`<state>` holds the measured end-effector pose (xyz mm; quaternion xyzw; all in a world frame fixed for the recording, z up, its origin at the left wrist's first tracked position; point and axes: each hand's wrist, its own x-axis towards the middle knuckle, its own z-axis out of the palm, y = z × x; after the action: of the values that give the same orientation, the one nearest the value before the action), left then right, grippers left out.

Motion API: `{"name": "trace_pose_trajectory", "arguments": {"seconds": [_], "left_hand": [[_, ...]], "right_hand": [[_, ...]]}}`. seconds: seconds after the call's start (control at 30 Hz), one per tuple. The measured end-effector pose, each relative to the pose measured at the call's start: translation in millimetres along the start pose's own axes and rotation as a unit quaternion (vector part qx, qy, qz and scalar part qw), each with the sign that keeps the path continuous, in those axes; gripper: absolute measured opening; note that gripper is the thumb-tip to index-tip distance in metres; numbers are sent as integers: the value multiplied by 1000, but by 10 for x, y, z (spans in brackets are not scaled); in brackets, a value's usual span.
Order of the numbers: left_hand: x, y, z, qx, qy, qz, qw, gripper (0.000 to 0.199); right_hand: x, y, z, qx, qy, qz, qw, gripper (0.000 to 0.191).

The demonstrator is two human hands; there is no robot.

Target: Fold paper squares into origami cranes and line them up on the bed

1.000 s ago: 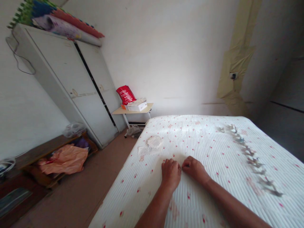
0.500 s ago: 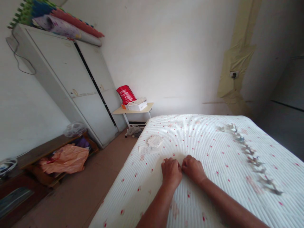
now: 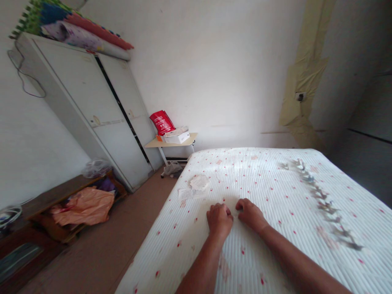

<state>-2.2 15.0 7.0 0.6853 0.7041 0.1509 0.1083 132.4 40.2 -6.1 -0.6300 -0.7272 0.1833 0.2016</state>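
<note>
Low over the patterned bed cover, my left hand is closed, with its fingertips pinched toward the right. My right hand faces it across a small gap, its fingers also curled in a pinch. A thin pale sliver shows between the two sets of fingertips, too small to name. Just beyond my left hand lie printed paper pieces, one roughly round and one flatter sheet. Over to the right, a blurred row of small folded-looking pieces runs along the bed.
The white bed with red dots fills the foreground. A small table beyond it carries a red bag and a white box. On the left stand a grey cabinet and a low wooden bench with an orange plastic bag.
My hands have drawn slightly apart, opening a small gap where they were nearly touching. The thin pale sliver now shows between them. The paper and the row of pieces stay put.
</note>
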Motion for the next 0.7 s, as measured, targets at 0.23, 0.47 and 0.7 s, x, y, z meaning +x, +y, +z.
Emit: {"name": "trace_pose_trajectory", "arguments": {"seconds": [0.23, 0.47, 0.7], "left_hand": [[2, -10, 25, -5, 12, 3, 1000, 10], [7, -17, 24, -11, 13, 2, 1000, 11], [5, -81, 69, -25, 16, 19, 999, 16]], "right_hand": [[-9, -20, 11, 18, 5, 11, 1000, 12], [-52, -61, 20, -3, 17, -3, 1000, 18], [-38, -22, -7, -2, -5, -15, 1000, 24]]}}
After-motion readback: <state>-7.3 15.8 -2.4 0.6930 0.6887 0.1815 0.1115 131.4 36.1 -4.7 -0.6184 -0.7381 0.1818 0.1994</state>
